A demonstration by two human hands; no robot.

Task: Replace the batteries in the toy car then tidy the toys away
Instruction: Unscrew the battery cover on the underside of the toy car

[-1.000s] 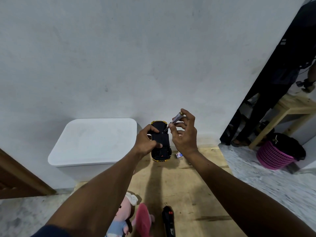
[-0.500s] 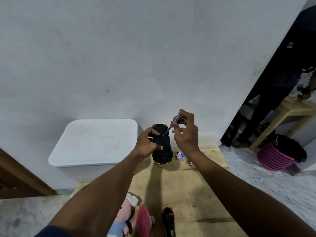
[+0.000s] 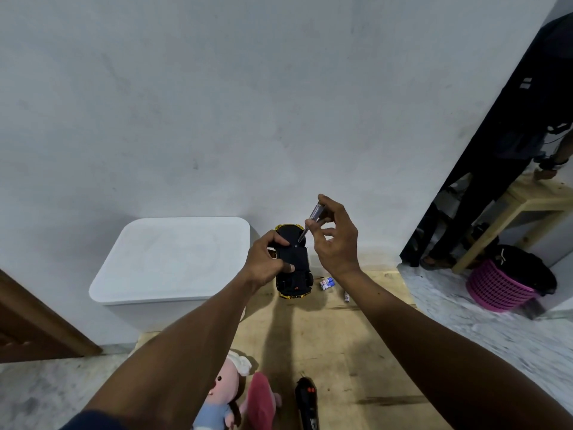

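- Gripping the toy car point(image 3: 293, 265) in the left hand point(image 3: 266, 262), underside up, thumb and fingers curled round its black body, held up in front of the wall above the wooden floor panel point(image 3: 325, 336).
- Pinching a thin screwdriver point(image 3: 311, 220) between thumb and fingertips of the right hand point(image 3: 336, 240), shaft slanted down to the left, tip set on the car's underside near its far end, seemingly at a screw, though too small to be sure.
- Lying on the panel just right of the car: blue and white batteries point(image 3: 327, 283), with a small pale cylinder point(image 3: 346, 295) a little nearer.
- Standing to the left against the wall: a white lidded box point(image 3: 173, 259).
- Lying at the near edge: a pink plush doll point(image 3: 226, 389) and, just right of it, a black remote control point(image 3: 307, 401).
- Sitting well off to the right: a pink basket point(image 3: 496, 290) beside a wooden bench point(image 3: 527, 203).
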